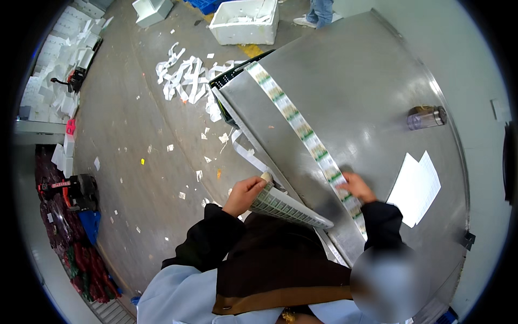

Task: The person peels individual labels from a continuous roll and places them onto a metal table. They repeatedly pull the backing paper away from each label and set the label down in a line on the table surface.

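A long strip of printed labels [297, 121] lies diagonally across the stainless steel table [348, 73]. On its lower part rests my right hand [356, 187], fingers touching the strip's edge; whether they pinch it is unclear. My left hand [245, 195] grips one end of a printed sheet or roll with rows of small green labels [287, 208], held over the table's near edge. Beside that hand, a narrow white paper band [247, 154] hangs past the table edge. Under the table's left corner is a dark perforated plastic crate [230, 77].
A clear bottle [427, 118] and white paper sheets [415, 188] are on the table's right side. Tangled white backing strips [188, 81] and scraps litter the floor. A white foam box [245, 26] stands beyond, near another person's legs [319, 14]. Pallet-jack-like equipment [66, 192] is left.
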